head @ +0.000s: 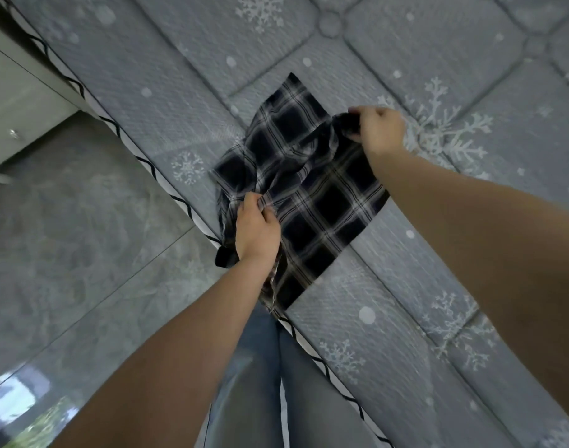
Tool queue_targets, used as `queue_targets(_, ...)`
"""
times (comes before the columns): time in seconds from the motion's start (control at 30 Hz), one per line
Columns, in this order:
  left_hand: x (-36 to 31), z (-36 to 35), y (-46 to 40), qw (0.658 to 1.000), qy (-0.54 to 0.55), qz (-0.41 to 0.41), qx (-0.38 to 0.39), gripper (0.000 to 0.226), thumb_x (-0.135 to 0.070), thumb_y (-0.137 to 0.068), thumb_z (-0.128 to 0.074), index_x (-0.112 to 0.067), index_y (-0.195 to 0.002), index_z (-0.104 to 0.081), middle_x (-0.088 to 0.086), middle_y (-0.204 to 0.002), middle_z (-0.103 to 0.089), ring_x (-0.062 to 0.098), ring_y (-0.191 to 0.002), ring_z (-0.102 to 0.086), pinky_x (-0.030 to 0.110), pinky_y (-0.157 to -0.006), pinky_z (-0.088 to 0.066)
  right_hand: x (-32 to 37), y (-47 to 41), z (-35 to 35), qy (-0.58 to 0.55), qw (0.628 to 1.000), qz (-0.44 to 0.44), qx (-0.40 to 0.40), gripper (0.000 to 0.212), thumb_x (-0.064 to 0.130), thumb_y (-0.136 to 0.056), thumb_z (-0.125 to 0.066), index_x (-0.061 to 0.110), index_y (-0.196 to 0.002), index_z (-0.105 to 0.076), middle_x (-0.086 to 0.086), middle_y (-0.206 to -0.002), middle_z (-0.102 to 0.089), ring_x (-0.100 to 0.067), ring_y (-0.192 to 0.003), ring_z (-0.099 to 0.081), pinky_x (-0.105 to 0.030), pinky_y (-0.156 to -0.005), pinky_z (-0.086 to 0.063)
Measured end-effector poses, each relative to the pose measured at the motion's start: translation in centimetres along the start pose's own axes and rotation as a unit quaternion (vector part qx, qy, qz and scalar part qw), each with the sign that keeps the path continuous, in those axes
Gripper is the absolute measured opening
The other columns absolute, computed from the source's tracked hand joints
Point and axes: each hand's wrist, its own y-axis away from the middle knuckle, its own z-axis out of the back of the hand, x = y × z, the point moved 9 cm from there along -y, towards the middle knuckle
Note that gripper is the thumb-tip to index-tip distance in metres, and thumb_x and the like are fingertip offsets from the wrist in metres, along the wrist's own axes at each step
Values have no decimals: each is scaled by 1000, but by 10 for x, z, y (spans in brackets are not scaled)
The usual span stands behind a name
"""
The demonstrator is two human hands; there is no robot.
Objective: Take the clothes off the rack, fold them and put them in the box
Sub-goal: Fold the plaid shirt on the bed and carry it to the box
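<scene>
A: What lies on the bed?
B: A dark plaid shirt (312,195), crumpled, rests on a grey quilted mattress (167,76) printed with white snowflakes. Part of it hangs over the mattress edge.
A: And the hands?
B: The left hand (257,231) pinches a fold near the mattress edge. The right hand (381,129) grips a bunched dark corner farther in.
A: Anything else?
B: Blue jeans (260,383) below, grey marbled floor (66,237) at left.

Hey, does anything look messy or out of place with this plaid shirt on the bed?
Only the plaid shirt itself: it lies bunched and crooked on the mattress, one dark end hanging over the edge. The left hand and right hand each grip it.
</scene>
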Motion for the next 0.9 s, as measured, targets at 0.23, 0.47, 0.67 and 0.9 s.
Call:
queue_targets(0.23, 14, 26, -43, 999, 26, 31, -7, 13, -14, -98, -45, -16, -109, -52, 2, -105, -60, 18, -89, -56, 26, -69, -38, 40, -5, -52, 163, 977, 112, 79, 46, 0, -89, -55, 17, -130, -65, 3, -117, -66, -9, -104, -62, -20, -99, -48)
queue_targets(0.47, 19, 40, -67, 997, 41, 52, -28, 20, -15, -98, -46, -12, -116, -56, -1, -110, -61, 13, -91, -54, 24, -74, -37, 61, -25, -82, 248, 953, 168, 43, 34, 6, -93, -56, 15, -122, -69, 0, -118, -69, -13, -106, -63, -10, -83, -40)
queue_targets(0.67, 30, 46, -79, 995, 6, 91, -51, 31, -21, -103, -38, -14, -128, -56, 3, -116, -63, 19, -95, -57, 28, -72, -38, 59, -51, -104, 298, 939, 164, 46, 19, 23, -96, -60, 14, -108, -71, -5, -97, -72, -17, -82, -67, -26, -74, -53)
queue_targets(0.9, 42, 67, -85, 988, -13, 94, -119, 20, -24, -100, -46, -19, -117, -55, 0, -110, -65, 23, -97, -62, 38, -74, -52, 69, -74, -134, 317, 928, 191, 28, 31, 17, -100, -52, 9, -129, -62, -10, -124, -65, -21, -111, -63, -26, -100, -47)
